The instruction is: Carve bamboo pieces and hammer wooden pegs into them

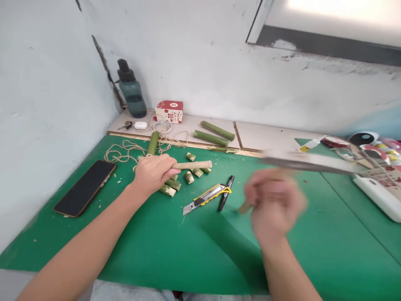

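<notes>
My left hand [153, 172] is closed around a pale bamboo stick [194, 165], held level over several short cut bamboo pieces [171, 187] on the green mat [194, 246]. My right hand [274, 205] is smeared by motion; it looks closed on the handle of a long flat blade, perhaps a saw [310, 162], which stretches to the right above the mat. A yellow utility knife [205, 197] and a black marker [226, 192] lie between my hands.
A black phone [85, 187] lies at the left. Twine [125, 151] and longer green bamboo lengths [213, 134] rest near the wall boards, with a dark bottle [131, 90], a red-white box [169, 111], and an earbud case [140, 125]. Clutter and a white tray [379, 196] fill the right edge.
</notes>
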### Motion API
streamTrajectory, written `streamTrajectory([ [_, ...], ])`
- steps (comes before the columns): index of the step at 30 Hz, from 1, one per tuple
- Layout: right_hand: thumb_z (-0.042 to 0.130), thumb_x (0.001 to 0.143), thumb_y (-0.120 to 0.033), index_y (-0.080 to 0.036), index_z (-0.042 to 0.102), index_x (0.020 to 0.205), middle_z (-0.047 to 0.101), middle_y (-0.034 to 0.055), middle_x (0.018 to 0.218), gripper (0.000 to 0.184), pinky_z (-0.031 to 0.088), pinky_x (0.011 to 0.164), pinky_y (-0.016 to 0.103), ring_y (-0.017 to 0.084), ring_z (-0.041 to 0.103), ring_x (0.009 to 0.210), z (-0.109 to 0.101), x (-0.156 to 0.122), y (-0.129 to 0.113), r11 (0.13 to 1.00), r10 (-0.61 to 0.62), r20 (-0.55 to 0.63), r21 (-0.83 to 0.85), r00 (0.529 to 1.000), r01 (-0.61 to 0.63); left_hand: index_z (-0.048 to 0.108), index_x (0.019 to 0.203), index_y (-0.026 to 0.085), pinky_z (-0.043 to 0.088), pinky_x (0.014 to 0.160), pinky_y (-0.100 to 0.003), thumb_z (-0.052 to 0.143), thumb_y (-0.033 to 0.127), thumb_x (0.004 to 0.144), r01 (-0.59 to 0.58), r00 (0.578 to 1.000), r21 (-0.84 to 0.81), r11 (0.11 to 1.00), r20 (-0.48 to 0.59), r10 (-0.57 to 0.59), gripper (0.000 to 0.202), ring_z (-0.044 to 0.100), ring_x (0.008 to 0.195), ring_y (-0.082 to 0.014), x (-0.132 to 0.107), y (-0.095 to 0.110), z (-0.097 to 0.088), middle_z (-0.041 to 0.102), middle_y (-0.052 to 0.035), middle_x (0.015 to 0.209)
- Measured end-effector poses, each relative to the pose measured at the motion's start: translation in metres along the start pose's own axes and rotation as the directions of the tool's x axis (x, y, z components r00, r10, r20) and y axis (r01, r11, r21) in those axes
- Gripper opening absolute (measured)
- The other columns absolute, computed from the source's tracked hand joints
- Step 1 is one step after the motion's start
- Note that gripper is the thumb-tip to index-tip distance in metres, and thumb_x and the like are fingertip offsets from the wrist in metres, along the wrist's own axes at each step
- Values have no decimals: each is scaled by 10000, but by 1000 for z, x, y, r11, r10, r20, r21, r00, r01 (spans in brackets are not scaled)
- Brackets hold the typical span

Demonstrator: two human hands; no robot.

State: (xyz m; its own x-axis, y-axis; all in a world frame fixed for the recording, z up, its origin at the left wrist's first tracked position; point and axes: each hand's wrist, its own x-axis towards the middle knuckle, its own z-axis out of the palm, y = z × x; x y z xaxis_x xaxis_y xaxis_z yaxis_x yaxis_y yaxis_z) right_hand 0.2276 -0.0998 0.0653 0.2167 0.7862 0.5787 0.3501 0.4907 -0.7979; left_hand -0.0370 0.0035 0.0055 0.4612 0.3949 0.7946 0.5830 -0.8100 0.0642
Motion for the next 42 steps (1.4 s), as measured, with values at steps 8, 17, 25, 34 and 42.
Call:
streamTrajectory([
  [8, 585, 1022, -401, -215, 614, 813, 374, -65, 571, 282, 255, 391, 212, 88, 312, 448, -5, 11, 1, 953, -70, -429, 238, 901, 187, 589, 788, 193, 338, 550, -281, 392, 470, 1091, 25, 1000, -27, 999, -15, -25, 456, 484, 526, -123, -1, 1, 3, 566, 6, 614],
  [17, 582, 1028, -359, -208, 655, 827, 477, -38, 613, 262, 312, 452, 232, 86, 393, 497, 4, -2, 5, 999, -21, 49, -33, 999, 23, 587, 781, 195, 330, 531, -274, 377, 448, 1098, 48, 999, -15, 999, -15, -48, 457, 480, 508, -118, -1, 0, -1, 557, 6, 592],
  [25, 606, 1010, -338, -210, 605, 786, 462, -37, 634, 258, 310, 445, 231, 90, 386, 509, 5, -1, 7, 1000, 8, 91, -6, 996, -8, 571, 800, 195, 323, 536, -275, 398, 439, 1094, 33, 999, -49, 998, -14, -34, 419, 458, 523, -121, -2, -1, -2, 537, 13, 608],
  [34, 605, 1009, -329, -208, 577, 744, 448, -39, 611, 293, 301, 436, 233, 90, 388, 495, 7, 0, 5, 997, -20, 47, 79, 999, 16, 582, 788, 189, 321, 537, -272, 397, 431, 1094, 35, 999, -42, 998, -7, -35, 432, 465, 516, -120, -3, 0, 0, 533, 14, 595],
  [42, 588, 1023, -404, -212, 570, 760, 409, -53, 606, 326, 287, 433, 220, 82, 359, 483, 6, -1, 6, 993, -11, -36, 121, 999, 15, 575, 787, 187, 312, 538, -260, 369, 446, 1099, 9, 1000, -82, 997, -25, -11, 454, 438, 519, -121, -3, 3, 2, 504, 14, 595],
])
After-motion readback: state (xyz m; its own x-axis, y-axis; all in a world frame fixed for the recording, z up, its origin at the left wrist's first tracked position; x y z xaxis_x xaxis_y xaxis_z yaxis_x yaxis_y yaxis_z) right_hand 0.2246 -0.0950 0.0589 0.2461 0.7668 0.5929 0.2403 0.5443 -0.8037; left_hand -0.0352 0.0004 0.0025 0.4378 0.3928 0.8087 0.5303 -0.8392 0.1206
